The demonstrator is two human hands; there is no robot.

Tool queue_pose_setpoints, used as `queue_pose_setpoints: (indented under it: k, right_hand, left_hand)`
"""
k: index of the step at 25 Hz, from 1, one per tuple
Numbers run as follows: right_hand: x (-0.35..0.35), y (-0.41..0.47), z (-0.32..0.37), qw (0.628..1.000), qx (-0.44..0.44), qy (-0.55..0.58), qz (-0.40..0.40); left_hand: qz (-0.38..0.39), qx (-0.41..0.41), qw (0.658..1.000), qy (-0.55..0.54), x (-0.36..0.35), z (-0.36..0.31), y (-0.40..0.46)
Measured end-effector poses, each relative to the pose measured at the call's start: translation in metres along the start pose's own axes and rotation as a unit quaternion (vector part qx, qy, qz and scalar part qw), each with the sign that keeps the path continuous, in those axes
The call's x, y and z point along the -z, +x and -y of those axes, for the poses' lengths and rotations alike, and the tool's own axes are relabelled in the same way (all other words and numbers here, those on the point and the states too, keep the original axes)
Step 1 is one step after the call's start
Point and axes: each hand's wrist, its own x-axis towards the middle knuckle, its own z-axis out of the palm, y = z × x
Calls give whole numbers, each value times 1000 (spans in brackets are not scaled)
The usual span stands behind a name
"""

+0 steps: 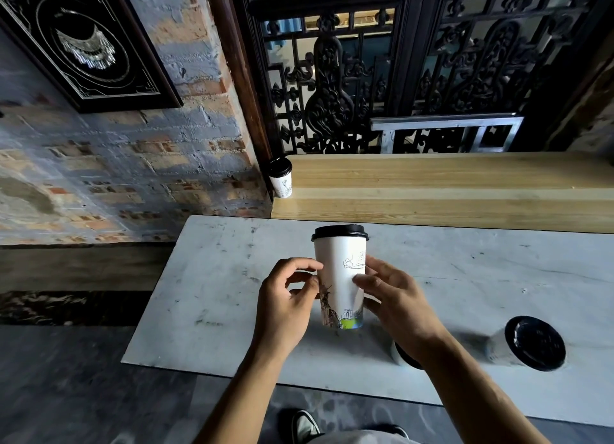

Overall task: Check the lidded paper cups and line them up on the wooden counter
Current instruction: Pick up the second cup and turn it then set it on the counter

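A tall white paper cup with a black lid and printed drawings is held upright above the white table. My left hand touches its left side with thumb and fingertips, and my right hand grips its right side. One lidded cup stands at the far left end of the wooden counter. Another lidded cup stands on the table at the right. A further cup is mostly hidden under my right wrist.
The white table runs in front of the counter. A brick wall with a framed picture is at the left, and a dark carved wooden screen rises behind the counter. My shoes show below the table edge.
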Motion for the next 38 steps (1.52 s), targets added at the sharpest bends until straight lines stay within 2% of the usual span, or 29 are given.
queue_pose_setpoints:
  k: [4,9,15,22,29,35,38]
  right_hand:
    - [-1,1,-1,1000,10,-17,-6]
    - [-1,-2,-1,999,13,15,-29]
    - [-1,-2,2,996,-28,66,-60]
    - [-1,-6,4,1000,-2,11,-21]
    - [-5,-8,7,999,17,6,-31]
    - [-4,-10,10,998,7,16,-56]
    - [-2,-9,9,996,-5,49,-72]
  left_hand:
    - [6,36,998,-48,-3,1,-1]
    - [48,29,995,-80,-6,0,-6]
    - [32,39,998,-45,-4,5,-3]
    - [23,-13,1000,-4,1,4,-1]
    - [31,17,998,-50,-1,0,-7]
    - [87,29,990,-104,-1,0,-11]
    - [91,32,992,-83,-1,-1,-10]
